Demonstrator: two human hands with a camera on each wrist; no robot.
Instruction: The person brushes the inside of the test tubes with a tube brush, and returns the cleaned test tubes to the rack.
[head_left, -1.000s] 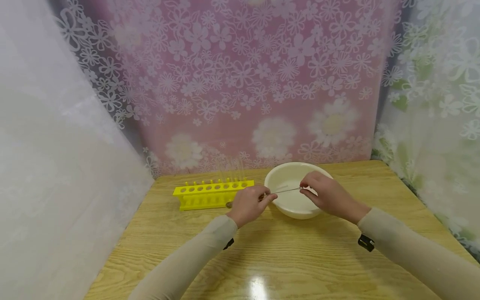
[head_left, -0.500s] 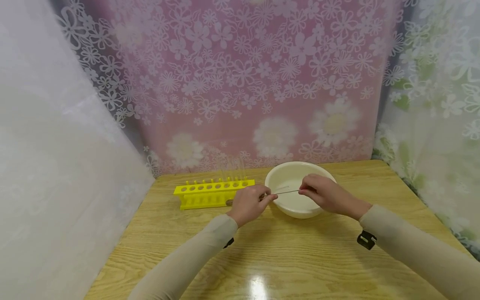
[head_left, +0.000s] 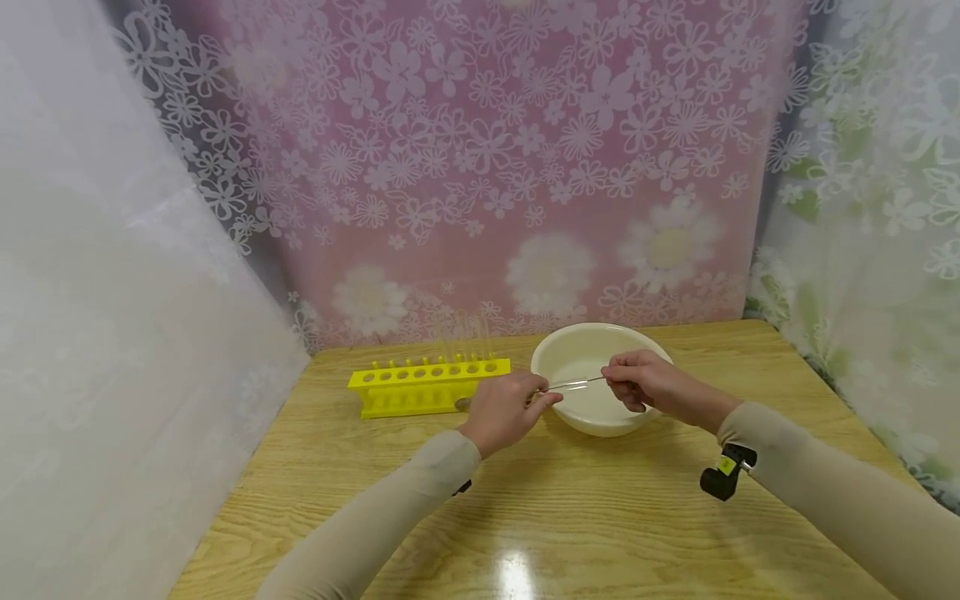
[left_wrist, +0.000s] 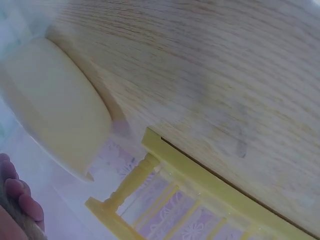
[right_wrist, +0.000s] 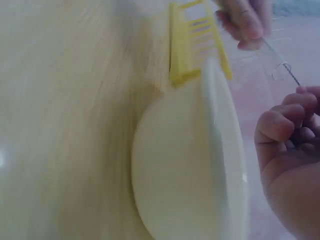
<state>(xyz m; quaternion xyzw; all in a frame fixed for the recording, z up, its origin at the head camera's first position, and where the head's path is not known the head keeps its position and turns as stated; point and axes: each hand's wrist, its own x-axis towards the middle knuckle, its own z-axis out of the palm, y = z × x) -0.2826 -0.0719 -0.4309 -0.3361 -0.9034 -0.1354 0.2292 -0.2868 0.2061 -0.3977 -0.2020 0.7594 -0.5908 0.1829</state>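
Note:
My left hand (head_left: 502, 408) grips a clear glass test tube (head_left: 572, 385), its mouth toward the right. The twisted wire stem (right_wrist: 291, 73) of a test tube brush comes out of that mouth in the right wrist view. My right hand (head_left: 652, 385) pinches the stem between thumb and fingers. Both hands are held up at the near side of a cream basin (head_left: 600, 423), the right one over it. A brown brush head (head_left: 462, 405) shows beyond the left hand's far side, apparently inside the tube; the fingers hide most of the glass.
A yellow test tube rack (head_left: 431, 382) stands on the wooden table (head_left: 525, 508), left of the basin and just behind the left hand. Several clear test tubes (head_left: 468, 337) stand upright at its right end. Patterned curtains (head_left: 480, 167) enclose the table's back and sides.
My right wrist has turned, swinging its camera mount down and left, and the right fingers have shifted on the brush stem. More of the tube's mouth shows. The left hand has moved slightly right.

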